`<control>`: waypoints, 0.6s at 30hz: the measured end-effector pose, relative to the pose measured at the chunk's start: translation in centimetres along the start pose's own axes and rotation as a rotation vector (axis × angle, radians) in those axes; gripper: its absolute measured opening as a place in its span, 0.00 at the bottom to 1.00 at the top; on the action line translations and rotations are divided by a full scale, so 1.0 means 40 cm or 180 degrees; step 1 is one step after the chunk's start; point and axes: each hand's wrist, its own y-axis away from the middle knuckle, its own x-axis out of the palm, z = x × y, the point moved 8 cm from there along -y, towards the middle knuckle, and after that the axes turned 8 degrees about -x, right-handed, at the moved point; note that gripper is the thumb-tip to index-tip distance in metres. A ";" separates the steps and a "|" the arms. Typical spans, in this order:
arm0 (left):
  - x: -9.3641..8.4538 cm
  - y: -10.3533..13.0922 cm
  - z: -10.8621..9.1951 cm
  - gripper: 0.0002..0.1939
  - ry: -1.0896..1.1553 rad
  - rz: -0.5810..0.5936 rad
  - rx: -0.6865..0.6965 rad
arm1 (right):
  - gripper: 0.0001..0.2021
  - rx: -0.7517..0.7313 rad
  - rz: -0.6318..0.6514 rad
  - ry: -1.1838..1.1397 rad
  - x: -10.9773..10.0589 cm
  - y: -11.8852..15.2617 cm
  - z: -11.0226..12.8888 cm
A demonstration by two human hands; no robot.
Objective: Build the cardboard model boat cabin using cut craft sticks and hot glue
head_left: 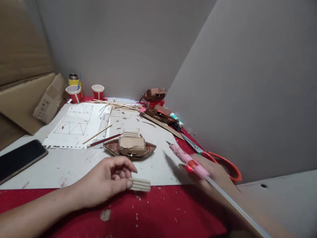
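My left hand (109, 175) pinches a small ribbed cardboard piece (140, 184) between thumb and fingers, over the front edge of the white sheet. In my right hand (210, 172) is a pink glue gun (189, 162), its tip pointing up and left, with a red light glowing and a long pale glue stick out of its back. The hand is slightly blurred. Between and beyond the hands, a small cardboard boat (131, 147) with a curved roof rests on the white sheet (81, 168). Another ribbed piece (131, 133) stands or lies just behind the boat.
Orange-handled scissors (224, 162) lie right, partly behind my right hand. Two more boats (155, 95) (160, 114) stand at the back. A phone (22, 160), cardboard box (24, 102), drawing (74, 122), pencil (105, 140), wooden sticks (126, 106) and paper cups (98, 92) surround the sheet.
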 end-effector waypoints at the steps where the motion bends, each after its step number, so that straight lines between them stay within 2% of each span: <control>1: -0.016 0.003 -0.009 0.09 0.0103 -0.0119 0.0058 | 0.07 0.0146 0.0083 0.0043 0.009 0.006 -0.034; 5: -0.082 0.015 -0.042 0.12 0.0363 -0.0835 0.0179 | 0.13 0.0480 0.0885 0.0399 0.049 0.027 -0.123; 7: -0.101 0.019 -0.052 0.12 0.0438 -0.1161 0.0175 | 0.16 0.0448 0.0927 0.0485 0.034 0.028 -0.118; 9: -0.103 0.017 -0.053 0.13 0.0529 -0.1310 0.0103 | 0.17 0.0229 0.0566 0.0487 -0.007 0.014 -0.069; 12: -0.087 0.005 -0.050 0.16 0.0700 -0.1260 -0.0046 | 0.13 -0.0406 -0.0381 0.0215 -0.083 -0.019 0.068; 13: -0.079 0.000 -0.051 0.17 0.0759 -0.1202 -0.0065 | 0.13 -0.0699 -0.0572 0.0105 -0.095 -0.032 0.120; 16: -0.053 -0.010 -0.062 0.19 0.0864 -0.1016 -0.0048 | 0.12 -0.1291 -0.0703 0.0035 -0.088 -0.082 0.233; 18: -0.034 -0.011 -0.068 0.20 0.0879 -0.0903 -0.0070 | 0.11 -0.1639 -0.0791 0.0151 -0.074 -0.113 0.275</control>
